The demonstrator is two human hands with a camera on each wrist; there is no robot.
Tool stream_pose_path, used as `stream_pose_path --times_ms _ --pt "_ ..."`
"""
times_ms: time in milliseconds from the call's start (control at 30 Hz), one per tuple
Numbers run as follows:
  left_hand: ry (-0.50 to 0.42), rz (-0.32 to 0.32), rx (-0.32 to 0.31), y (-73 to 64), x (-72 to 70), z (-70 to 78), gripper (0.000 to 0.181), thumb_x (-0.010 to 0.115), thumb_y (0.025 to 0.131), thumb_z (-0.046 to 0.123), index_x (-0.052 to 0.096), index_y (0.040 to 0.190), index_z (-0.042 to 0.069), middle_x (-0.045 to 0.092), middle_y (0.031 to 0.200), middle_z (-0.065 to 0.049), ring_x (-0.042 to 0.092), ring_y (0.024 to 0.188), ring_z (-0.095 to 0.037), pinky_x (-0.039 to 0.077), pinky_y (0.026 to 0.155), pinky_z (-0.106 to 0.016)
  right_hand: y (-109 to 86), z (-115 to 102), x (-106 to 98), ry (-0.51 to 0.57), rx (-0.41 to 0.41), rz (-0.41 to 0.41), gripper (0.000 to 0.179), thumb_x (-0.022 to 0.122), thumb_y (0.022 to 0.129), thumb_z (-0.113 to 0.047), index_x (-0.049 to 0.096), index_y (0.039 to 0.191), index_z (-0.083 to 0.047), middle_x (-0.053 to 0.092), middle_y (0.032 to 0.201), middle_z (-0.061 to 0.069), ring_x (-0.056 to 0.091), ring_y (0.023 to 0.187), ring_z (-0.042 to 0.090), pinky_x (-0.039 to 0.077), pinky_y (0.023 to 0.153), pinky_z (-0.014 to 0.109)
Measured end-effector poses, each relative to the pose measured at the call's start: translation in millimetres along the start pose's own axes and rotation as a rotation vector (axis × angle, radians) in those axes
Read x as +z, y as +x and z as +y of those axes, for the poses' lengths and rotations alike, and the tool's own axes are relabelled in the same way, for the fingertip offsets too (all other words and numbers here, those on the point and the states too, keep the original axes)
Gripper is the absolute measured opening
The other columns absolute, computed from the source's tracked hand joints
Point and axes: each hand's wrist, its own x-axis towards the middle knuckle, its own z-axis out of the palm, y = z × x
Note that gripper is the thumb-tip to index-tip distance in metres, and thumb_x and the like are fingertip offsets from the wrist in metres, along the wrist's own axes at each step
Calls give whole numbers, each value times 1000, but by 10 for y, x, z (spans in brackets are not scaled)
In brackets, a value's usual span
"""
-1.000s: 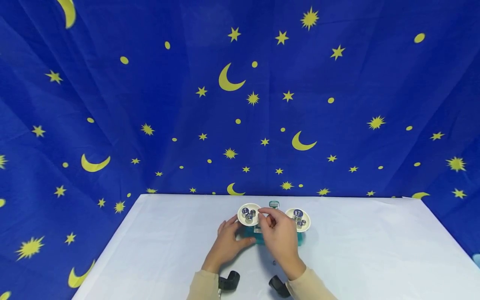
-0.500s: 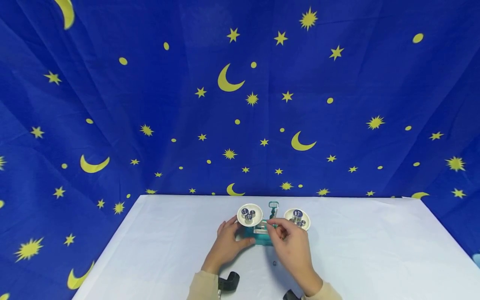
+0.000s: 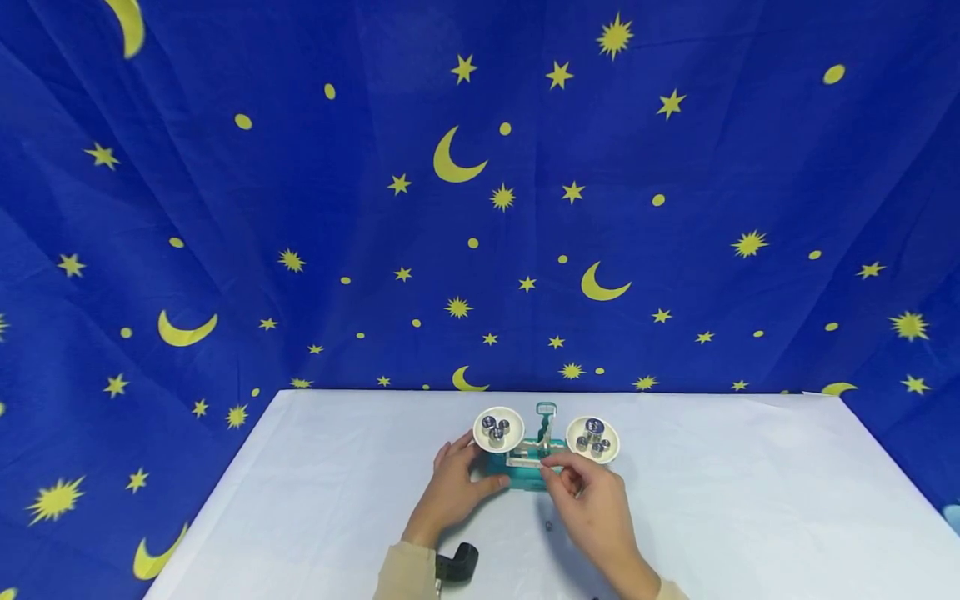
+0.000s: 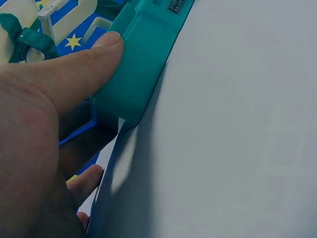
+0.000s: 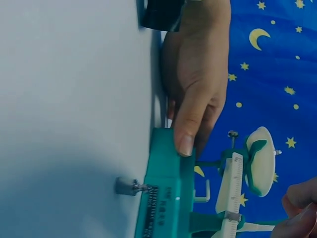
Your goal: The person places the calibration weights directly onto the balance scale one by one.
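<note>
A teal balance scale point(image 3: 525, 476) stands on the table with a cream pan on each side. My left hand point(image 3: 453, 490) grips the left end of its base, the thumb point(image 4: 94, 62) lying on top. My right hand point(image 3: 596, 508) hovers over the front of the white graduated beam point(image 5: 234, 193), fingers bent, thumb and forefinger close together. Nothing shows between them; in the right wrist view these fingertips point(image 5: 297, 225) are apart from the beam's metal rider point(image 5: 232, 216). The left pan point(image 3: 480, 442) and right pan point(image 3: 615, 450) each carry metal weights.
A tiny metal weight point(image 5: 126, 186) lies on the white tabletop point(image 3: 315, 500) in front of the scale. A black wrist mount point(image 3: 459, 563) sits by the left forearm. Behind the table hangs a blue cloth point(image 3: 375, 208) with yellow moons and stars.
My right hand has moved from beside the left pan rightward and down toward the beam's right part, uncovering the upright pointer and more of the right pan. The left hand keeps its hold.
</note>
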Motion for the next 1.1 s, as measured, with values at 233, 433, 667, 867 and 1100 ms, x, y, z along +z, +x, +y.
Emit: stream_pose_path --times_ms 233,433,667,867,1100 --pt "1 -4 -1 5 8 -27 65 81 82 40 63 132 1 58 141 -17 39 142 -38 13 120 -62 -75 55 -45 -3 66 -59 9 78 84 -4 76 88 -12 49 59 -16 45 52 2 41 47 20" --pt "-1 -9 -2 -3 20 -20 66 81 82 40 62 133 1 58 141 -16 38 143 -38 12 120 -62 -129 81 -69 0 121 -114 8 77 85 -5 76 89 -12 50 60 -14 46 54 2 41 49 20" --pt "-10 -15 -20 -23 24 -13 67 80 83 41 62 134 2 57 143 -17 37 143 -38 11 121 -61 -182 119 -93 -5 189 -160 6 78 85 -7 76 87 -13 48 58 -12 43 52 2 39 49 20" --pt "-17 -16 -24 -29 24 -8 69 80 83 42 61 135 1 55 144 -18 37 143 -38 10 121 -61 -211 153 -120 37 284 -218 6 76 85 -5 76 89 -10 49 59 -8 44 52 4 39 48 19" --pt "-17 -9 -17 -23 5 7 69 80 83 40 60 135 -1 52 146 -22 36 143 -40 10 120 -63 -237 218 -111 54 313 -242 7 76 84 -4 76 88 -10 50 60 -7 43 52 4 39 48 19"
